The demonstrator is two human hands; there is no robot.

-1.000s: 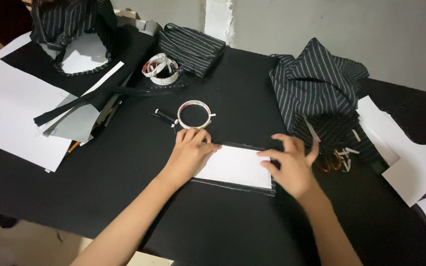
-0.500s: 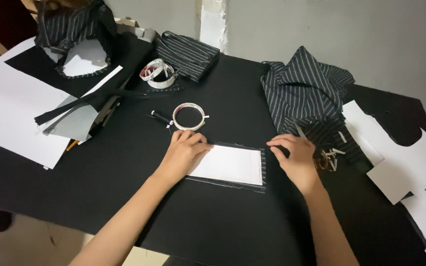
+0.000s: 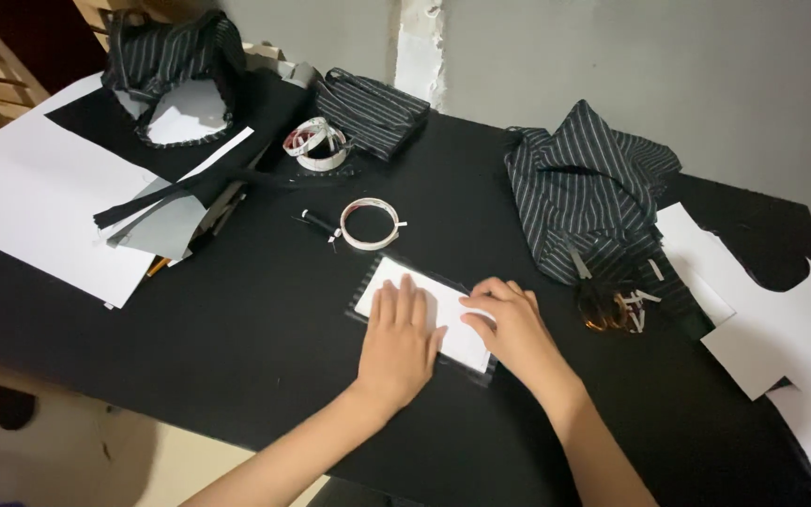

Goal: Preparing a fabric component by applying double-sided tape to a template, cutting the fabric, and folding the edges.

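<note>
A white rectangular paper piece (image 3: pixel 424 300) lies on a slightly larger piece of dark striped fabric (image 3: pixel 360 302) on the black table (image 3: pixel 265 347). My left hand (image 3: pixel 401 340) rests flat on the paper's left half, fingers spread. My right hand (image 3: pixel 511 324) presses on the paper's right end, fingers bent toward the left hand. Neither hand grips anything. A tape roll (image 3: pixel 369 223) and a small dark pen-like tool (image 3: pixel 315 223) lie just beyond the paper.
A heap of striped fabric (image 3: pixel 589 192) lies at the right, with scissors (image 3: pixel 612 305) beside it. White paper pattern sheets (image 3: pixel 772 314) lie at far right and far left (image 3: pixel 35 207). A coiled measuring tape (image 3: pixel 312 143) and more striped pieces (image 3: pixel 373 108) lie at the back.
My right hand has moved left from the paper's right edge onto the paper, close to my left hand. My left hand has slid further onto the sheet.
</note>
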